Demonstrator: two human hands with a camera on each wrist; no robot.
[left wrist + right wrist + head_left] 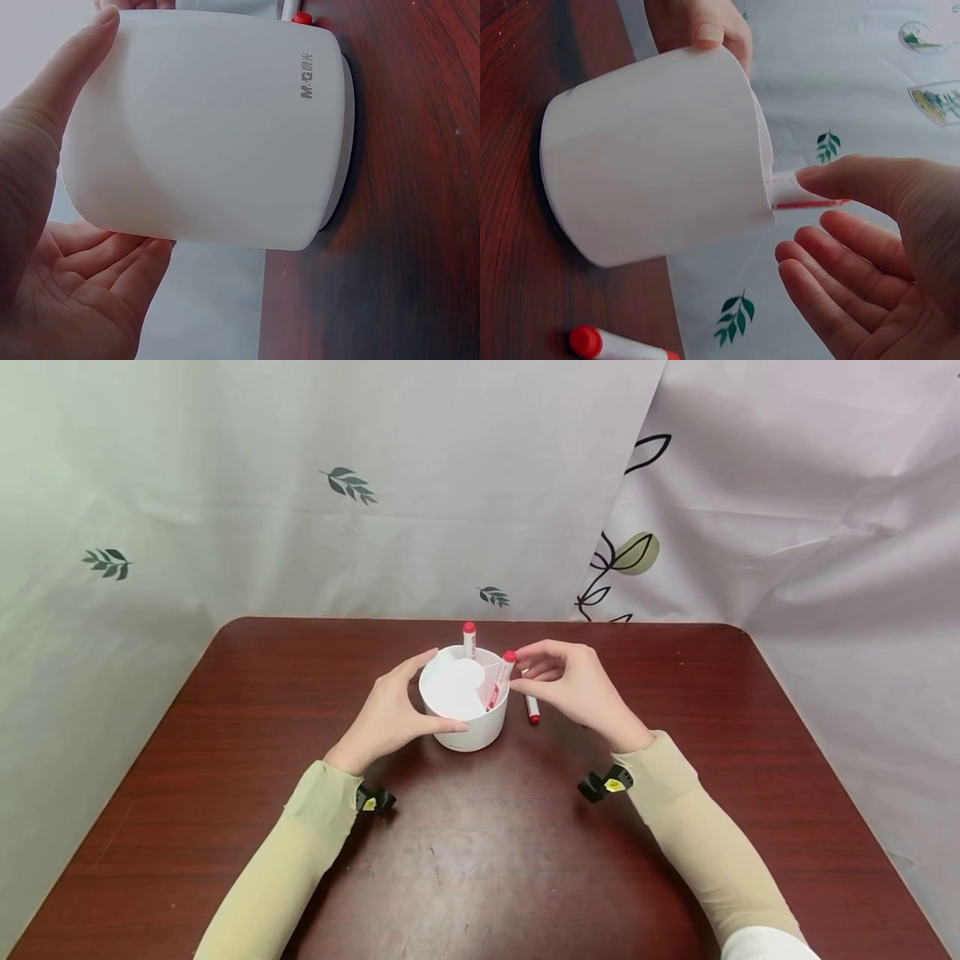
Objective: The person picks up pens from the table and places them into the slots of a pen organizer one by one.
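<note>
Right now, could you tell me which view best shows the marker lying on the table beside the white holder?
The head view: the marker on the table lies whole, just right of the white holder, under the right hand. The right wrist view shows only its red-capped end at the bottom edge; the left wrist view shows just a red tip behind the holder.

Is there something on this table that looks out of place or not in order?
One red-capped marker lies flat on the table, to the right of the white pen holder, while two other markers stand inside it. The left hand holds the holder; the right hand touches the leaning marker. Nothing looks spilled or damaged.
</note>
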